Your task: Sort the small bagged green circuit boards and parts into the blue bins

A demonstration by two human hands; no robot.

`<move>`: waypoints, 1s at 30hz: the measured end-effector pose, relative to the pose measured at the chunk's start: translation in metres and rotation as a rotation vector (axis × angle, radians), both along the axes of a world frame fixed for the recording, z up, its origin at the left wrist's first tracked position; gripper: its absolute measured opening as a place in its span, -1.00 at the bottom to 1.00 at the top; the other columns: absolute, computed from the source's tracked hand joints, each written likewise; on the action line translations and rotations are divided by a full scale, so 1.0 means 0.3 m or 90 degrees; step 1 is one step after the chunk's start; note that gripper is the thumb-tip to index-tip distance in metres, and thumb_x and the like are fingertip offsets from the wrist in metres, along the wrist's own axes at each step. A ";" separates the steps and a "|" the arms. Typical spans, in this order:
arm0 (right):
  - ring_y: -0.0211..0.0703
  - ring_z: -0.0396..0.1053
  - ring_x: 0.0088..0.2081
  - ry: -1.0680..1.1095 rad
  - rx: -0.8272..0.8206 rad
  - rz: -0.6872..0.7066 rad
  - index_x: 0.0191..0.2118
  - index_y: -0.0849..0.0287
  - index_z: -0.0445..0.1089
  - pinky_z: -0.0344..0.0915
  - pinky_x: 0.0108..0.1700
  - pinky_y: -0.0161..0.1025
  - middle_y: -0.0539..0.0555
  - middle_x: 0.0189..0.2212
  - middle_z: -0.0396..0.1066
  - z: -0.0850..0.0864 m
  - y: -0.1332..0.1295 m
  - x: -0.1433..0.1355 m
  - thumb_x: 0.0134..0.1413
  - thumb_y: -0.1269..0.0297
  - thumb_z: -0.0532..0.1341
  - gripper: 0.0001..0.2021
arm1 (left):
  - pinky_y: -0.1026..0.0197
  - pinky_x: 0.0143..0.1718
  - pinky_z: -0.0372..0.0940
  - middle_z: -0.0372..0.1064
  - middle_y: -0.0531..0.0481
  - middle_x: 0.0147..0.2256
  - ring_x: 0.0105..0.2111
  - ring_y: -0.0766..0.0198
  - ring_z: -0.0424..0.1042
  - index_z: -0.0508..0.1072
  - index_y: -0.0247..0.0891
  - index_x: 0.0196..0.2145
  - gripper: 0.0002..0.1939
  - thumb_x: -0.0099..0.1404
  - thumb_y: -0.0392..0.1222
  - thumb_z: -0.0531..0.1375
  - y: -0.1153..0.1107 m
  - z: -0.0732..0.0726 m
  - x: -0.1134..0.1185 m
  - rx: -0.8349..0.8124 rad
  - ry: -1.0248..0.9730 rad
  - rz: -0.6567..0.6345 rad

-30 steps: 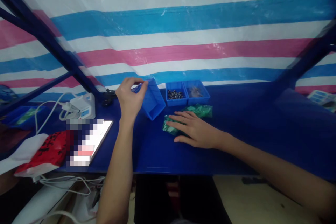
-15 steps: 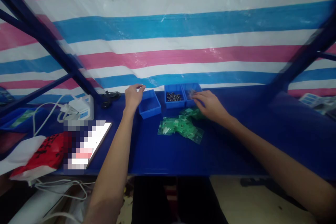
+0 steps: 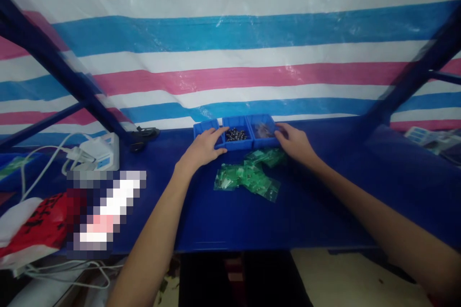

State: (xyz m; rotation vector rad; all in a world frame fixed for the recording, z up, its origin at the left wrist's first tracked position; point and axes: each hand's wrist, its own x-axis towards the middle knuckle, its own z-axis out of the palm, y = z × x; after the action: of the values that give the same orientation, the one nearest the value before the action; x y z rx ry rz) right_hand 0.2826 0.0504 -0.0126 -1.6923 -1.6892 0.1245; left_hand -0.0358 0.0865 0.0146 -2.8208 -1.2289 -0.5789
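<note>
Three small blue plastic bins stand side by side at the back of the blue table. My left hand [image 3: 207, 147] lies over the front of the left bin [image 3: 201, 128], thumb and fingers spread, fingertips near the middle bin. Small dark and silvery metal parts fill the bottom of the middle bin [image 3: 237, 145]. Inside the right bin [image 3: 259, 119] are pale, clear-looking pieces, too blurred to name. My right hand [image 3: 295, 143] rests its fingertips against that bin's right side, thumb and fingers apart. In front lie several green circuit boards [image 3: 247, 177] in clear bags.
Leftward are a white power strip [image 3: 108, 153] with cables, a black object [image 3: 142, 138], a blurred-out bright device [image 3: 115, 206] and a red and white bag [image 3: 46, 220]. Blue frame posts slope at both sides. A striped sheet [image 3: 252, 76] hangs behind the table.
The left bin has moved up against the middle bin and now lines up with it. My left hand has come right and over it; my right hand has shifted from above the right bin to its side.
</note>
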 end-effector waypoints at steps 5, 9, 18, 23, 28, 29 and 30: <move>0.17 0.49 0.04 -0.005 -0.011 0.021 0.17 0.24 0.41 0.36 0.10 0.06 0.25 0.01 0.54 0.000 -0.002 0.001 0.31 0.17 0.05 -0.57 | -0.05 0.01 0.31 0.39 -0.17 -0.01 0.02 -0.01 0.39 0.40 -0.13 0.17 -0.56 0.35 -0.23 0.23 -0.002 -0.009 0.018 0.066 0.068 -0.018; 0.21 0.48 0.03 -0.030 -0.030 0.035 0.21 0.28 0.34 0.36 0.06 0.06 0.29 -0.01 0.53 0.005 -0.005 0.002 0.32 0.14 0.05 -0.53 | -0.07 -0.04 0.33 0.33 -0.20 -0.02 -0.05 -0.02 0.40 0.47 -0.15 0.09 -0.64 0.36 -0.12 0.23 -0.026 0.001 0.036 0.073 0.038 0.007; -0.02 0.47 -0.22 -0.185 -0.009 0.317 -0.09 0.18 0.46 0.34 -0.14 -0.14 0.14 -0.24 0.52 0.108 -0.088 -0.046 0.20 0.26 0.20 -0.79 | 0.15 -0.19 0.30 0.35 -0.05 -0.15 -0.18 0.15 0.39 0.47 -0.13 0.00 -0.50 0.27 0.24 0.26 -0.181 0.068 0.190 -0.184 -0.032 -0.206; 0.04 0.44 -0.10 -0.256 -0.074 0.415 0.00 0.17 0.47 0.32 -0.07 -0.11 0.20 -0.12 0.48 0.081 -0.101 -0.073 0.26 0.25 0.19 -0.75 | 0.16 -0.19 0.25 0.35 -0.07 -0.13 -0.17 0.12 0.38 0.42 -0.15 0.10 -0.32 0.16 0.30 0.33 -0.146 0.032 0.179 -0.303 -0.005 -0.187; 0.00 0.44 -0.18 -0.270 -0.122 0.419 0.09 0.12 0.45 0.32 -0.14 -0.13 0.18 -0.17 0.46 0.067 -0.106 -0.074 0.29 0.12 0.19 -0.66 | 0.17 -0.17 0.24 0.38 -0.08 -0.07 -0.11 0.07 0.38 0.39 -0.12 0.14 -0.34 0.17 0.22 0.34 -0.128 0.047 0.142 -0.341 0.020 -0.137; -0.01 0.44 -0.20 -0.270 -0.132 0.415 0.11 0.11 0.44 0.32 -0.15 -0.13 0.18 -0.18 0.46 0.068 -0.109 -0.074 0.29 0.10 0.18 -0.64 | 0.16 -0.16 0.24 0.38 -0.09 -0.06 -0.10 0.06 0.38 0.39 -0.12 0.15 -0.35 0.19 0.21 0.33 -0.128 0.051 0.140 -0.338 0.027 -0.127; -0.01 0.45 -0.21 -0.270 -0.138 0.409 0.13 0.11 0.43 0.31 -0.15 -0.14 0.17 -0.18 0.47 0.068 -0.110 -0.075 0.29 0.08 0.19 -0.62 | 0.15 -0.16 0.25 0.38 -0.10 -0.06 -0.09 0.05 0.39 0.38 -0.11 0.16 -0.37 0.22 0.19 0.31 -0.130 0.055 0.139 -0.331 0.035 -0.115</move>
State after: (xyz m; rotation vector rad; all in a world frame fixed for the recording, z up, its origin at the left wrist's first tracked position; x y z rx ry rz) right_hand 0.2600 0.0173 0.0080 -1.3148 -2.5809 0.2699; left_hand 0.0059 0.0475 0.0312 -3.3703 -1.2780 -0.1972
